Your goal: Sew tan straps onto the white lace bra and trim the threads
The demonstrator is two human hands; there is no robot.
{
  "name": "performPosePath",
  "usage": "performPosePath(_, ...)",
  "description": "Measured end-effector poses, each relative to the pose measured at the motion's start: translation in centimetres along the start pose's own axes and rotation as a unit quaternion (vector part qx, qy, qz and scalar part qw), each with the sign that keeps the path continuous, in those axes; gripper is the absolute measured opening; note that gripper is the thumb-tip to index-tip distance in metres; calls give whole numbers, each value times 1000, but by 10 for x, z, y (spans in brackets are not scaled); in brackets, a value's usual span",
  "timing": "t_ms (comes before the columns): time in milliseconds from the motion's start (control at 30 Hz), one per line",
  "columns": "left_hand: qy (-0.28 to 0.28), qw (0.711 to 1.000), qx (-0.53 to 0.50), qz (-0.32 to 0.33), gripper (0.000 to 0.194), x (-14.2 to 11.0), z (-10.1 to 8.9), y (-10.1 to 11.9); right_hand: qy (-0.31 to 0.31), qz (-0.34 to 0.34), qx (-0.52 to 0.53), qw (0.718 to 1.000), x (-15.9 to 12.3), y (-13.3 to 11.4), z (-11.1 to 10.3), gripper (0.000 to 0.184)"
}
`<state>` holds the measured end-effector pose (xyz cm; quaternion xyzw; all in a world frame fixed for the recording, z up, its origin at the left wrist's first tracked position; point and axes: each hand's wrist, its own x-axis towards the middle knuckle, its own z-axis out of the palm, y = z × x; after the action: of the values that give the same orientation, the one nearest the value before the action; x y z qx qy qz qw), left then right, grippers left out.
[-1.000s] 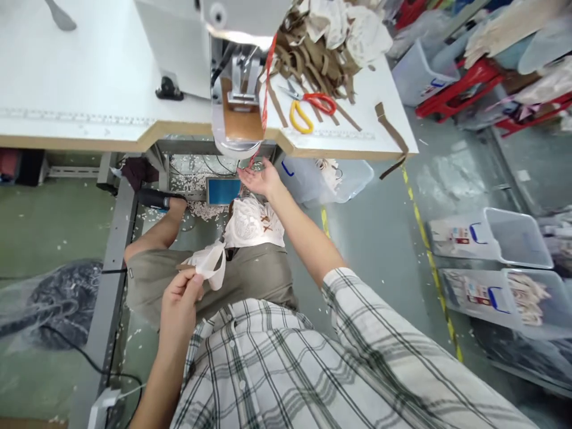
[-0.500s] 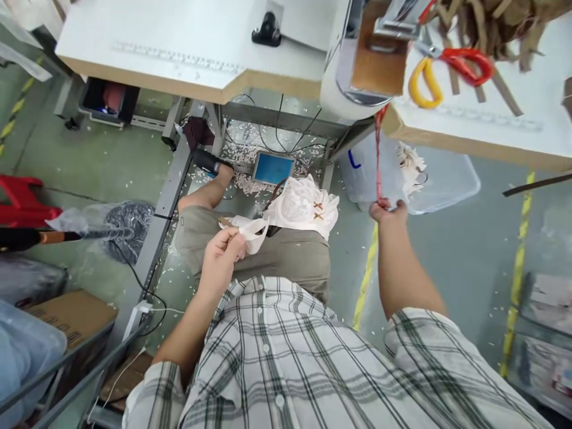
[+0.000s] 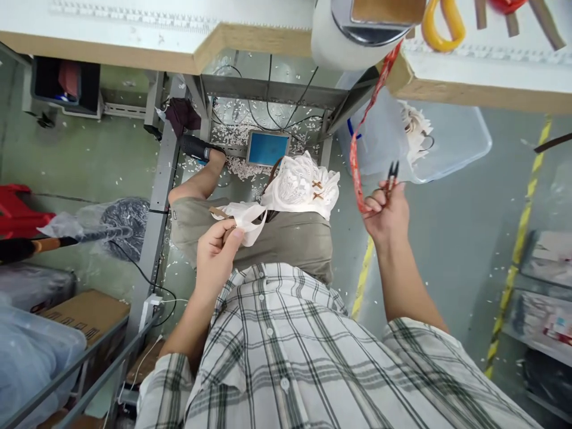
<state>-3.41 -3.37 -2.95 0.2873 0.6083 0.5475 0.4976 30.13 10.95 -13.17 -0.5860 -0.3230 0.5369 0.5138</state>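
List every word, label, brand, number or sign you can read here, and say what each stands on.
No text can be read for certain.
Ruler strip on the tabletop: marks too small.
Dark slipper: pale lettering, too small.
Cardboard box: dark print, blurred.
Red-and-white label, far right: blurred.
Red ribbon: pale marks; cannot tell if lettering.

You are wearing a white shirt (image 3: 313,342) with dark green checks, its pale buttons (image 3: 269,332) and elbow-length sleeves (image 3: 424,341) lying behind your hands (image 3: 388,217), grey-olive shorts (image 3: 297,241) showing between them, and a black shoe (image 3: 195,147) showing beyond the left hand (image 3: 215,250).
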Motion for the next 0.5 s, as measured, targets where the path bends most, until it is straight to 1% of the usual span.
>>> performPosePath(33, 1, 1000, 4, 3, 20, 0, 0, 0, -27, 5, -3, 1000, -16, -1, 10, 36)
performPosePath(100, 4, 1000, 12, 9, 19, 0, -1, 1, -107, -1, -25, 994, -51, -9, 35, 39)
performPosePath(133, 4, 1000, 19, 9, 19, -1, -1, 2, -169, -17, -53, 984, -68, -14, 47, 35)
performPosePath(200, 8, 999, 31, 4, 20, -1, -1, 3, -282, -44, -115, 951, -97, -24, 71, 22)
performPosePath(233, 10, 999, 37, -1, 20, -2, -1, 4, -318, -62, -149, 934, -107, -27, 81, 17)
performPosePath(267, 11, 999, 43, -3, 20, -2, -1, 6, -333, -81, -183, 921, -115, -31, 90, 13)
performPosePath(300, 12, 999, 48, -5, 20, -3, 0, 9, -332, -107, -220, 911, -119, -33, 98, 11)
performPosePath(333, 10, 998, 56, -5, 20, -3, 1, 12, -317, -140, -262, 901, -121, -35, 105, 13)
performPosePath(367, 4, 998, 70, -4, 20, -4, 2, 15, -293, -177, -305, 889, -122, -37, 111, 21)
performPosePath(400, -5, 996, 90, -2, 21, -4, 5, 20, -263, -216, -347, 874, -121, -39, 115, 32)
performPosePath(467, -23, 989, 145, 12, 22, -3, 13, 31, -214, -290, -399, 843, -120, -46, 122, 62)
performPosePath(500, -35, 983, 176, 26, 21, -2, 18, 38, -217, -323, -401, 829, -119, -50, 123, 75)
